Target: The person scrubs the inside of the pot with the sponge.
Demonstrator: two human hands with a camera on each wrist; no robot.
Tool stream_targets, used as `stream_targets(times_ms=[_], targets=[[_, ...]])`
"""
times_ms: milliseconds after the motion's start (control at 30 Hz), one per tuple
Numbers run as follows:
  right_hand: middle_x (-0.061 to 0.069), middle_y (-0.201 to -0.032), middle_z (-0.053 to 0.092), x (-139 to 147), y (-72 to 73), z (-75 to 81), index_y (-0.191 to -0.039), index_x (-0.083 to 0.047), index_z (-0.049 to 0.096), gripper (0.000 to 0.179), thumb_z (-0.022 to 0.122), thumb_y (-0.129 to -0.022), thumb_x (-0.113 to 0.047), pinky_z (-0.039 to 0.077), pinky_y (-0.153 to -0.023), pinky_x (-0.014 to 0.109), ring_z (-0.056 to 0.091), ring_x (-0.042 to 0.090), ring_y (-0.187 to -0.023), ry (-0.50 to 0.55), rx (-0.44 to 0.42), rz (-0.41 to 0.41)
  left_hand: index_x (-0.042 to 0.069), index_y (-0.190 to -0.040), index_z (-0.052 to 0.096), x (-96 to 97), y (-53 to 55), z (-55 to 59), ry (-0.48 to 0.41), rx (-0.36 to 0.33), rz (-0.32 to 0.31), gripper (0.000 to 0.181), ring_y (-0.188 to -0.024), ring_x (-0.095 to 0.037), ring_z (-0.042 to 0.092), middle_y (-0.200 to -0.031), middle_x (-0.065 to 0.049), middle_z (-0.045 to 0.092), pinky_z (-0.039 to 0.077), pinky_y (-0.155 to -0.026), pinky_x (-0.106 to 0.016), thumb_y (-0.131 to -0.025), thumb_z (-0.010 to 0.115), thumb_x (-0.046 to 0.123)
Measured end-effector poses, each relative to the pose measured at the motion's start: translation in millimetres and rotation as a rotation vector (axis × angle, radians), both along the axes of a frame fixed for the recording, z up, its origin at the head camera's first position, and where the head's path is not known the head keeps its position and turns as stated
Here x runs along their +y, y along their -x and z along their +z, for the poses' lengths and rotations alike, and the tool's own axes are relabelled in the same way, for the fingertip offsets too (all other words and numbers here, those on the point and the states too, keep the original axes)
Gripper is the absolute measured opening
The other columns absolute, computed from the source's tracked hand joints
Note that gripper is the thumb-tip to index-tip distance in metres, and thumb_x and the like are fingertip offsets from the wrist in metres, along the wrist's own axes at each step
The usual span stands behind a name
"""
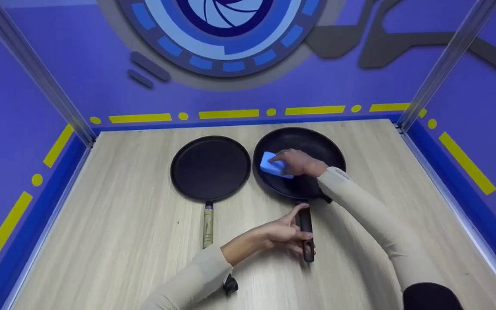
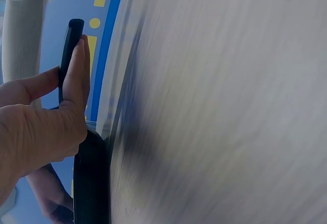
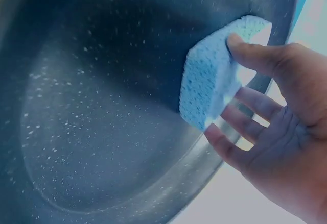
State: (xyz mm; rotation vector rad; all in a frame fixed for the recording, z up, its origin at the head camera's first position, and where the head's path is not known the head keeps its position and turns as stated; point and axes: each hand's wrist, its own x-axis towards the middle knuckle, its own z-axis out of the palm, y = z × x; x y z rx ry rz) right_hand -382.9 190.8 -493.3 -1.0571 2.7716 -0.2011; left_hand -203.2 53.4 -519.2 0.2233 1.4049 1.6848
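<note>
A deep black frying pan (image 1: 317, 148) stands at the right of the table, its handle (image 1: 306, 228) pointing toward the front. My left hand (image 1: 280, 232) grips that handle, with the thumb on one side and fingers beneath it, as the left wrist view also shows. Inside the pan my right hand (image 1: 297, 162) holds a light blue sponge (image 1: 269, 162) against the left part of the inner surface. Close up in the right wrist view, the thumb and fingertips pinch the porous sponge (image 3: 204, 76). Whitish specks dot the dark pan surface (image 3: 92, 147) there.
Left of the frying pan lies a flat black round pan (image 1: 211, 168) with a wooden-looking handle (image 1: 208, 226), partly covered by my left sleeve. A small black object (image 1: 230, 285) shows beside that sleeve. Purple-blue walls with yellow marks (image 1: 228, 114) enclose the wooden table (image 1: 123, 215).
</note>
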Motion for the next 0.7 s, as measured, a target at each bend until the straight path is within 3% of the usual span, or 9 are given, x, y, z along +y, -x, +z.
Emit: stream_targets(times_ms=[167,267,433,600,700], targets=[[0.013,-0.132,0.055,4.2,-12.1,6.3,-0.127,-0.019,0.061,0.054,0.080,-0.076,-0.013,0.043,-0.104,0.049,0.049,0.034,-0.123,-0.010,-0.081,0.052,0.038,-0.147,0.019,-2.6,0.4,-0.2,0.000,0.003,0.005,0.083,-0.077,-0.029,0.070,-0.081,-0.016,0.068,0.060,-0.072,-0.042,-0.088,0.064,0.000],[0.012,-0.131,0.054,7.4,-15.9,10.1,-0.124,-0.021,0.061,0.055,0.083,-0.073,-0.015,0.044,-0.102,0.051,0.049,0.034,-0.122,-0.034,-0.126,0.064,0.040,-0.146,0.020,-4.4,-0.6,-0.1,-0.008,-0.030,0.011,0.083,-0.081,-0.033,0.070,-0.084,-0.018,0.067,0.059,-0.074,-0.044,-0.088,0.063,-0.003],[0.013,-0.133,0.052,10.5,-10.5,9.9,-0.124,-0.021,0.061,0.055,0.083,-0.074,-0.014,0.044,-0.101,0.051,0.048,0.035,-0.122,-0.020,-0.137,0.049,0.041,-0.145,0.021,-5.1,-1.2,-1.1,-0.006,-0.040,0.018,0.083,-0.082,-0.033,0.070,-0.086,-0.019,0.066,0.060,-0.074,-0.043,-0.088,0.062,-0.004],[0.018,-0.131,0.053,16.8,6.7,5.6,-0.129,-0.016,0.060,0.055,0.079,-0.078,-0.015,0.043,-0.103,0.052,0.049,0.036,-0.121,0.044,-0.083,-0.038,0.043,-0.144,0.021,-4.4,-2.5,-1.4,0.021,0.000,0.005,0.082,-0.071,-0.025,0.070,-0.087,-0.018,0.068,0.061,-0.067,-0.035,-0.089,0.063,0.000],[0.022,-0.135,0.049,24.8,17.4,5.1,-0.133,-0.014,0.056,0.055,0.075,-0.082,-0.016,0.042,-0.103,0.052,0.046,0.039,-0.124,0.029,-0.072,-0.157,0.043,-0.144,0.021,-3.8,-3.3,-0.9,0.023,-0.001,0.007,0.082,-0.070,-0.024,0.070,-0.087,-0.018,0.067,0.061,-0.065,-0.034,-0.089,0.063,0.001]])
